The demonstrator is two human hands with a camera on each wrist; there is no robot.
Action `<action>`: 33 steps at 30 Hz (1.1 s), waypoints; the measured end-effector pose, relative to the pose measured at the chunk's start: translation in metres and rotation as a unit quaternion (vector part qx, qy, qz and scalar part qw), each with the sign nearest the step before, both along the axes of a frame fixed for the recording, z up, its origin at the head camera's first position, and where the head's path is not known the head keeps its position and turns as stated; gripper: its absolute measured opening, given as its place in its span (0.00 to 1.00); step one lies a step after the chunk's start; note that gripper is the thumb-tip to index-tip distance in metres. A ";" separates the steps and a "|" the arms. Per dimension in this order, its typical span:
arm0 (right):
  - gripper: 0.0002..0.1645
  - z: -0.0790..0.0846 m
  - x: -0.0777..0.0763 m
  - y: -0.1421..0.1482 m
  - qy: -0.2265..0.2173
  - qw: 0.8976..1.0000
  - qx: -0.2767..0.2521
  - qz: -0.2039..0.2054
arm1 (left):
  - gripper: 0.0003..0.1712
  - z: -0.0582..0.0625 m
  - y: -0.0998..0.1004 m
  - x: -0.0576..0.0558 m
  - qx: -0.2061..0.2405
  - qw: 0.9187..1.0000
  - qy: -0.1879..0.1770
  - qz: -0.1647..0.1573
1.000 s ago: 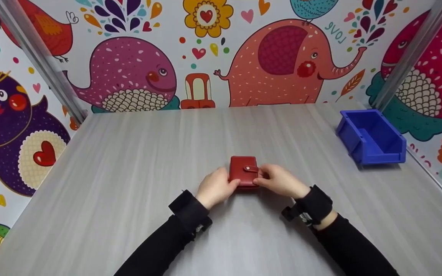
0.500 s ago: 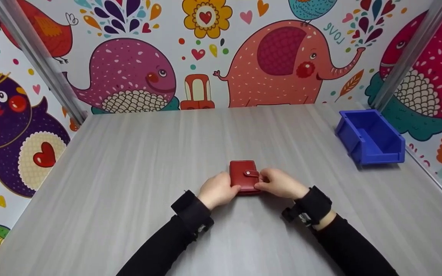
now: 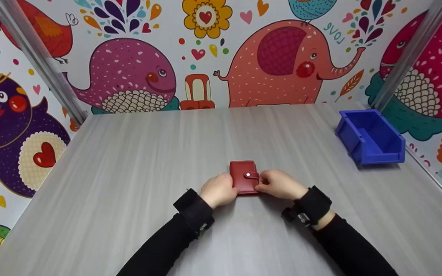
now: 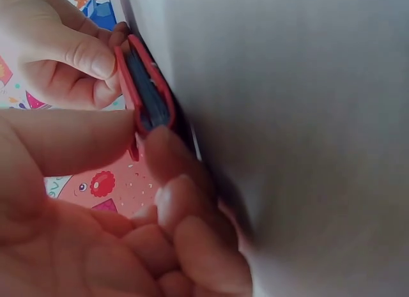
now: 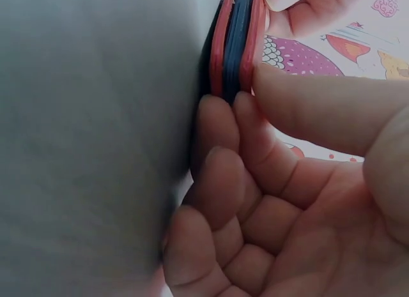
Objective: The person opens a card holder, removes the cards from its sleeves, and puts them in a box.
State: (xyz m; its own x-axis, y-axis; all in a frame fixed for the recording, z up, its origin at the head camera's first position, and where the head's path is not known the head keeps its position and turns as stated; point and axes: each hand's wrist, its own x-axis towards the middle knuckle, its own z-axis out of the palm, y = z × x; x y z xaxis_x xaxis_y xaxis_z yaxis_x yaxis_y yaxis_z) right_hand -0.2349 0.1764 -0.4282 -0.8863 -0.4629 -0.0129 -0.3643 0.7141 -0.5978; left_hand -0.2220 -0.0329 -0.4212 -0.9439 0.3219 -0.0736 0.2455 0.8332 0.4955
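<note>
Wallet-like red leather case with rounded corners is up front, held between both hands just at or above the pale grey wood-grain tabletop. Can't tell from these angles if its underside touches. Cover faces up, red leather strap tab with a round silver snap lies across it at the right edge. Wrist views show dark layered inserts between the two red covers.

Left hand: pinching the case's left edge, thumb on the cover, fingertips at the edge and under. Right hand: same pinch on the right edge, thumb just below the strap tab, remaining fingers curled in beneath.

Black wrist bands and black sleeves run from the hands, on the person's side of the case. Blue plastic open-front bin sits on the table well right of the case and farther back. Printed cartoon wall panel, with a coral elephant and purple whale, stands beyond the case at the table's far edge.
</note>
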 end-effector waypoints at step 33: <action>0.11 0.009 -0.004 -0.015 0.139 0.985 0.076 -0.075 | 0.10 0.002 0.001 -0.001 -0.056 0.998 0.007 -0.019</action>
